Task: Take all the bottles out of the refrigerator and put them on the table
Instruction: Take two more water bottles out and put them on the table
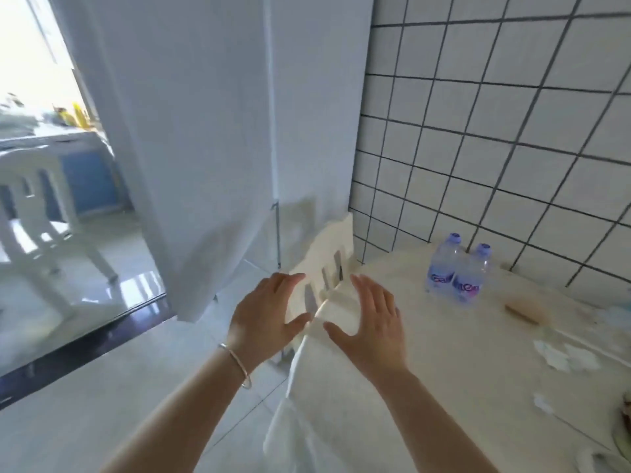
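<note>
Two clear water bottles [457, 269] with purple caps and purple labels stand side by side on the table [461, 336], close to the tiled wall. A tall white refrigerator [205, 131] fills the upper middle, seen from its side and front. My left hand [264, 314] and my right hand [370, 322] hover empty near the table's left edge. The fingers of both are spread and straight. A silver bangle circles my left wrist.
A white chair [327, 254] stands between the refrigerator and the table. A white tablecloth hangs over the table's edge, with paper scraps and a rolling pin [524, 312] on top. A doorway at left shows a white stool [37, 206].
</note>
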